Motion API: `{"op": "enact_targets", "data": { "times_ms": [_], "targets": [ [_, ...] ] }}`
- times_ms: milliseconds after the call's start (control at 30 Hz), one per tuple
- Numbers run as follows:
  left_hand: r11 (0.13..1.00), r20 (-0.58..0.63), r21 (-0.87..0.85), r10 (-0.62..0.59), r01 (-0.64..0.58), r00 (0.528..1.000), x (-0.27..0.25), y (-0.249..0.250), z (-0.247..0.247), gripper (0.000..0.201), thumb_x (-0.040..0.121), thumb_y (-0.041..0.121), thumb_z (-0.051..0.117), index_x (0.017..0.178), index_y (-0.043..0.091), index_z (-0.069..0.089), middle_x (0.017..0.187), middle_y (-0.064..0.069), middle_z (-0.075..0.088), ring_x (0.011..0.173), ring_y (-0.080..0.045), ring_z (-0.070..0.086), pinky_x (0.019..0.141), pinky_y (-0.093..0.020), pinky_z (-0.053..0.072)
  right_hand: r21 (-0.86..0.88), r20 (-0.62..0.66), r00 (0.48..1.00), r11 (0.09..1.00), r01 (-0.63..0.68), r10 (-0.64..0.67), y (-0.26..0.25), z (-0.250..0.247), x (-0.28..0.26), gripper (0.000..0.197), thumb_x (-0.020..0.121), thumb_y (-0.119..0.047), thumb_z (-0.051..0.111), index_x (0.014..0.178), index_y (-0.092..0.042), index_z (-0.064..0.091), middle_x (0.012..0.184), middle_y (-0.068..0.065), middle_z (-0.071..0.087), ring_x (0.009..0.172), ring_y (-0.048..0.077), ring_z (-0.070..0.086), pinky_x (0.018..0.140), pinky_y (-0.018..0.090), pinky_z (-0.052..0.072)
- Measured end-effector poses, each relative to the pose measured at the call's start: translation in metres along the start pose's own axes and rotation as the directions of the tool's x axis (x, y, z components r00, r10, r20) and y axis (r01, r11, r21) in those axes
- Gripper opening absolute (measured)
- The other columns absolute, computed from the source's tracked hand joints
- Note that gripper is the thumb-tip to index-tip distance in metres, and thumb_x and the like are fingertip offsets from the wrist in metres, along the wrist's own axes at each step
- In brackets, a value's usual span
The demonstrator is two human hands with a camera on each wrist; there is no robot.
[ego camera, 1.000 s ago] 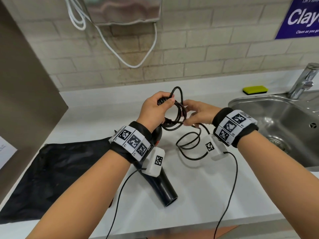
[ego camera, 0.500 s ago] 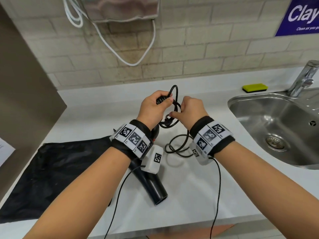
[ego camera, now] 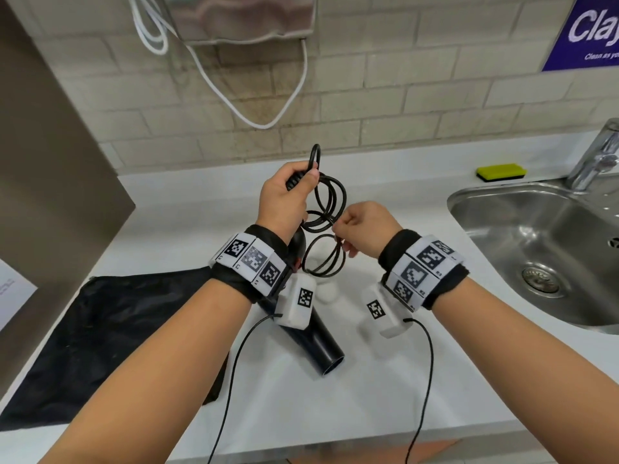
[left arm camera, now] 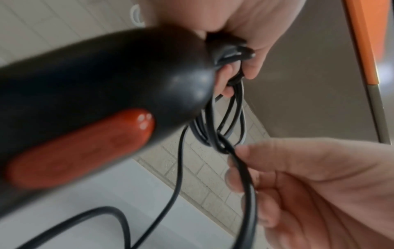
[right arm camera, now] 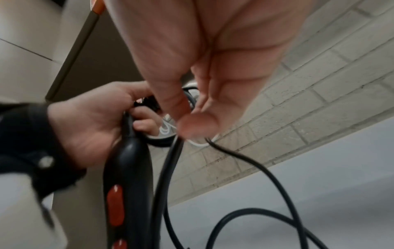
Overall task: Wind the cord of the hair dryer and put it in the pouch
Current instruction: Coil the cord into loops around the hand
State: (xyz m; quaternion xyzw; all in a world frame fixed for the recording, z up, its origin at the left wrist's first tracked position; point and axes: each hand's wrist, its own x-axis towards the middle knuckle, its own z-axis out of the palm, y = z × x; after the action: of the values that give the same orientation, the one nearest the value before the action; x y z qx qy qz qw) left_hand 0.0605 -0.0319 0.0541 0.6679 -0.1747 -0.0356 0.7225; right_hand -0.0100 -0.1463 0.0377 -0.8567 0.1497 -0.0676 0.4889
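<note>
Left hand (ego camera: 283, 199) grips coiled cord (ego camera: 330, 202) above hair dryer (ego camera: 321, 343); right hand (ego camera: 365, 229), at 3 o'clock, pinches cord

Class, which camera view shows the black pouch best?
The head view: the pouch lies flat on the counter, left of the hair dryer. Neither wrist view shows it; both show hands and cord.

Your hair dryer (ego camera: 321, 343) is black with orange-red switches – its cord (ego camera: 330, 202) black too. The pouch (ego camera: 110, 333) is black on a white worktop (ego camera: 335, 413). Black-and-white square-patterned wristbands (ego camera: 254, 262), a yellow-green sponge (ego camera: 501, 171), beige brick-patterned wall tiles (ego camera: 402, 105).
</note>
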Motion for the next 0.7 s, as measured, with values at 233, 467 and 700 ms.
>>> {"op": "enact_targets", "data": {
  "times_ms": [233, 467, 700],
  "targets": [
    [0.997, 0.081, -0.052, -0.054, 0.058, 0.995, -0.007, 0.007, -0.010, 0.009, 0.092, 0.011, 0.056, 0.095, 0.014, 0.064, 0.075, 0.004, 0.063, 0.036, -0.004, 0.029, 0.035, -0.017, 0.029, 0.086, -0.417, 0.888, 0.964, 0.252, -0.195, -0.007, 0.002, 0.012, 0.026, 0.084, -0.024, 0.062, 0.064, -0.023, 0.045, 0.060, -0.002, 0.053, 0.058, 0.022, 0.056, 0.055, 0.031, 0.048],
    [0.995, 0.237, -0.058, -0.063, 0.079, 0.969, -0.014, 0.008, -0.020, 0.012, 0.092, 0.006, 0.052, 0.093, 0.011, 0.063, 0.074, 0.004, 0.066, 0.037, -0.005, 0.026, 0.035, -0.017, 0.026, 0.248, -0.215, 0.960, 0.941, 0.231, -0.179, -0.006, -0.026, 0.040, 0.033, 0.101, -0.015, 0.027, 0.112, -0.005, 0.057, 0.112, 0.012, 0.063, 0.096, 0.015, 0.056, 0.081, 0.013, 0.047],
    [0.999, 0.245, -0.050, -0.009, 0.022, 0.969, -0.014, 0.006, -0.019, 0.013, 0.093, 0.004, 0.052, 0.092, 0.013, 0.062, 0.066, 0.012, 0.065, 0.036, -0.003, 0.030, 0.034, -0.017, 0.026, -0.064, 0.388, 0.917, 0.990, 0.126, -0.091, -0.007, -0.005, 0.025, 0.031, 0.091, -0.009, 0.048, 0.086, -0.034, 0.065, 0.072, 0.008, 0.059, 0.039, 0.010, 0.049, 0.032, 0.017, 0.029]
  ]
}}
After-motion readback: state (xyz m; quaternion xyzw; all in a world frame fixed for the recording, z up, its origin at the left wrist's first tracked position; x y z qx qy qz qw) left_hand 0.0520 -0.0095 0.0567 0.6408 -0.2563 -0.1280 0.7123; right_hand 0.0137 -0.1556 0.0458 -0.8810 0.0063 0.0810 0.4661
